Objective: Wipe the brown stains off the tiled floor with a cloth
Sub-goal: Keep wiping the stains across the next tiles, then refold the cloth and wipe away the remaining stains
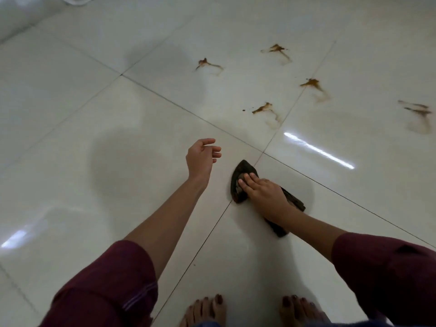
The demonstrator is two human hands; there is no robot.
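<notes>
A dark brown cloth (pixel 243 172) lies flat on the glossy white tiled floor (pixel 118 138), near a tile joint. My right hand (pixel 262 191) presses down on it with straight fingers. My left hand (pixel 203 156) hovers above the floor to the left of the cloth, fingers loosely curled, holding nothing. Several brown stains mark the tiles farther ahead: one (pixel 264 108) closest to the cloth, another (pixel 207 63) at the left, one (pixel 276 48) at the back, one (pixel 313 84) to the right, and a darker smear (pixel 417 109) at the far right.
My bare feet (pixel 205 310) stand at the bottom edge, just behind the cloth. A white object (pixel 75 0) shows at the top left corner. Light reflections streak the tiles at the right and lower left.
</notes>
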